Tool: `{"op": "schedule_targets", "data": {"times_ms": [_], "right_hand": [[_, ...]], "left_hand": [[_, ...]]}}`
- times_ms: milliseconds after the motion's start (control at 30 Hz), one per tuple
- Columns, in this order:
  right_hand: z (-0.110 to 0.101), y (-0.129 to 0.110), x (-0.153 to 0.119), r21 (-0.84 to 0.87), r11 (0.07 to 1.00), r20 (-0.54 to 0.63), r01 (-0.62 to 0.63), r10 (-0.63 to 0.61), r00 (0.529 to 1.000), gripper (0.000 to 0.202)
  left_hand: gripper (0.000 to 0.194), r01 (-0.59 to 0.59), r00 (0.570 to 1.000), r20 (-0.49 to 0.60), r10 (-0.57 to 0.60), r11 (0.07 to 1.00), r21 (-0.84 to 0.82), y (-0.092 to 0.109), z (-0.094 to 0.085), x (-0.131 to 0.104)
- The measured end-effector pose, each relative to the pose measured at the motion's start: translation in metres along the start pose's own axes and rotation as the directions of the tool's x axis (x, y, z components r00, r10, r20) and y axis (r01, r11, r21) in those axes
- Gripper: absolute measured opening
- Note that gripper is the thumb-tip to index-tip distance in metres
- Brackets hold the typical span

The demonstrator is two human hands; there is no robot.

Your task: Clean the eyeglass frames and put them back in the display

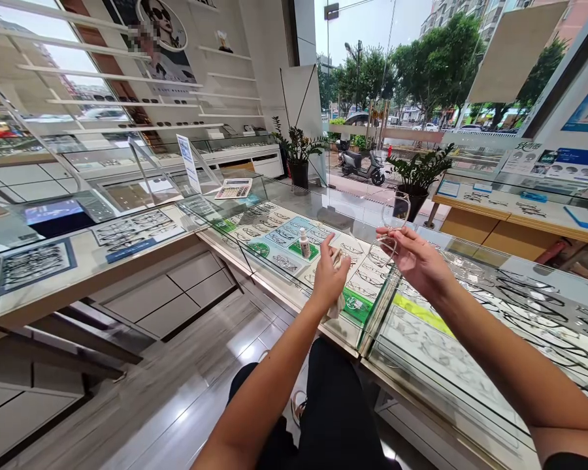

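Note:
Raised over the glass counter, my right hand pinches a pair of clear-framed eyeglasses between thumb and fingers. One lens stands up above the fingertips and the other hangs below them. My left hand is a short way to the left, its fingers curled around a pale cleaning cloth that droops beneath the palm. The cloth and the eyeglasses are apart. Beyond my left hand, a small white bottle stands upright on the countertop.
Glass display cases full of eyeglass frames run across in front of me and to both sides. A calculator lies farther back beside a standing sign. Potted plants stand near the window. Another case is at the far right.

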State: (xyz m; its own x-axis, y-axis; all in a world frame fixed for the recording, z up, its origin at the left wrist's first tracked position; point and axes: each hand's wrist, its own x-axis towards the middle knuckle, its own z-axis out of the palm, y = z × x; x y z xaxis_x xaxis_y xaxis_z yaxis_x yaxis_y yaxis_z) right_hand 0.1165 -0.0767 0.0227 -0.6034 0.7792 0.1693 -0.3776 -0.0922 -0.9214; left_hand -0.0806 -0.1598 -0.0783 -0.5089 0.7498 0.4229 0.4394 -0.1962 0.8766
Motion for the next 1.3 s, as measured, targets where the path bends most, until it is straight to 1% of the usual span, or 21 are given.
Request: {"op": "schedule_targets", "data": {"times_ms": [67, 100, 200, 267, 300, 333, 367, 433, 467, 500, 533, 600, 667, 800, 867, 1033, 1100, 1133, 1233, 1267, 1300], "right_hand": [[0.0, -0.001, 0.0, -0.012, 1.0, 0.005, 0.0, 0.0, 1.0, 0.035], [0.0, -0.001, 0.0, -0.013, 1.0, 0.006, -0.002, 0.002, 1.0, 0.035], [0.001, -0.001, -0.001, -0.006, 1.0, 0.004, -0.014, 0.014, 1.0, 0.036], [0.001, -0.003, -0.002, 0.001, 1.0, 0.005, -0.015, 0.015, 1.0, 0.037], [0.001, -0.004, -0.002, 0.002, 1.0, 0.006, -0.012, 0.012, 1.0, 0.036], [0.001, -0.004, -0.002, 0.0, 1.0, 0.009, -0.01, 0.01, 1.0, 0.036], [0.001, -0.005, -0.003, -0.004, 1.0, 0.013, -0.008, 0.008, 1.0, 0.035], [0.001, -0.006, -0.003, -0.009, 1.0, 0.022, -0.008, 0.008, 1.0, 0.034], [0.001, -0.006, -0.003, -0.01, 1.0, 0.026, -0.012, 0.012, 1.0, 0.034], [0.002, -0.006, -0.003, -0.009, 1.0, 0.031, -0.015, 0.015, 0.999, 0.034], [0.002, -0.005, -0.003, -0.009, 1.0, 0.037, -0.018, 0.018, 0.999, 0.034], [0.003, -0.003, -0.003, -0.015, 1.0, 0.051, -0.023, 0.024, 0.998, 0.035], [0.004, -0.001, -0.004, -0.018, 0.999, 0.067, -0.034, 0.035, 0.997, 0.035], [0.006, 0.003, -0.005, 0.014, 0.998, 0.091, -0.063, 0.061, 0.994, 0.032], [0.007, 0.004, -0.005, 0.032, 0.997, 0.098, -0.066, 0.063, 0.993, 0.031], [0.011, 0.009, -0.008, 0.03, 0.995, 0.12, -0.091, 0.087, 0.989, 0.034], [0.014, 0.013, -0.01, 0.028, 0.993, 0.142, -0.113, 0.107, 0.984, 0.035], [0.016, 0.015, -0.011, 0.028, 0.992, 0.152, -0.124, 0.118, 0.981, 0.035], [0.021, 0.022, -0.016, 0.04, 0.985, 0.171, -0.165, 0.156, 0.973, 0.037], [0.023, 0.024, -0.018, 0.045, 0.983, 0.178, -0.18, 0.17, 0.969, 0.038], [0.024, 0.026, -0.019, 0.049, 0.98, 0.184, -0.195, 0.183, 0.966, 0.038]], "left_hand": [[0.081, 0.05, 0.998, 0.042, -0.049, 0.999, -0.021, -0.011, 0.004, 0.013], [0.087, 0.042, 0.996, 0.073, -0.041, 0.999, -0.019, -0.017, 0.006, 0.018], [0.094, -0.051, 0.984, 0.171, 0.039, 0.996, 0.067, -0.03, 0.009, 0.026], [0.089, -0.133, 0.981, 0.159, 0.107, 0.978, 0.161, -0.035, 0.007, 0.026], [0.084, -0.162, 0.985, 0.094, 0.145, 0.965, 0.205, -0.036, 0.004, 0.025], [0.08, -0.175, 0.983, -0.016, 0.184, 0.955, 0.239, -0.038, -0.001, 0.026], [0.077, -0.171, 0.964, -0.154, 0.216, 0.95, 0.262, -0.039, -0.006, 0.028], [0.076, -0.131, 0.877, -0.417, 0.24, 0.953, 0.274, -0.045, -0.018, 0.035], [0.078, -0.099, 0.838, -0.498, 0.223, 0.96, 0.264, -0.049, -0.025, 0.041], [0.082, -0.054, 0.828, -0.532, 0.175, 0.97, 0.236, -0.055, -0.032, 0.047], [0.088, 0.01, 0.848, -0.521, 0.092, 0.982, 0.19, -0.061, -0.038, 0.054], [0.095, 0.158, 0.904, -0.411, -0.115, 0.985, 0.071, -0.073, -0.049, 0.066], [0.087, 0.245, 0.929, -0.285, -0.235, 0.969, 0.001, -0.082, -0.056, 0.076], [0.04, 0.256, 0.955, -0.137, -0.264, 0.964, -0.073, -0.084, -0.058, 0.081], [0.033, 0.247, 0.962, -0.083, -0.26, 0.959, -0.139, -0.074, -0.057, 0.076], [0.045, 0.252, 0.968, 0.087, -0.236, 0.903, -0.347, -0.027, -0.059, 0.048], [0.051, 0.281, 0.958, 0.179, -0.225, 0.866, -0.414, -0.004, -0.062, 0.034], [0.059, 0.318, 0.942, 0.253, -0.222, 0.833, -0.453, 0.007, -0.064, 0.028], [0.085, 0.471, 0.846, 0.503, -0.174, 0.685, -0.555, 0.033, -0.065, 0.013], [0.089, 0.492, 0.826, 0.544, -0.15, 0.664, -0.563, 0.039, -0.064, 0.01], [0.092, 0.488, 0.821, 0.555, -0.132, 0.668, -0.562, 0.043, -0.062, 0.008]]}}
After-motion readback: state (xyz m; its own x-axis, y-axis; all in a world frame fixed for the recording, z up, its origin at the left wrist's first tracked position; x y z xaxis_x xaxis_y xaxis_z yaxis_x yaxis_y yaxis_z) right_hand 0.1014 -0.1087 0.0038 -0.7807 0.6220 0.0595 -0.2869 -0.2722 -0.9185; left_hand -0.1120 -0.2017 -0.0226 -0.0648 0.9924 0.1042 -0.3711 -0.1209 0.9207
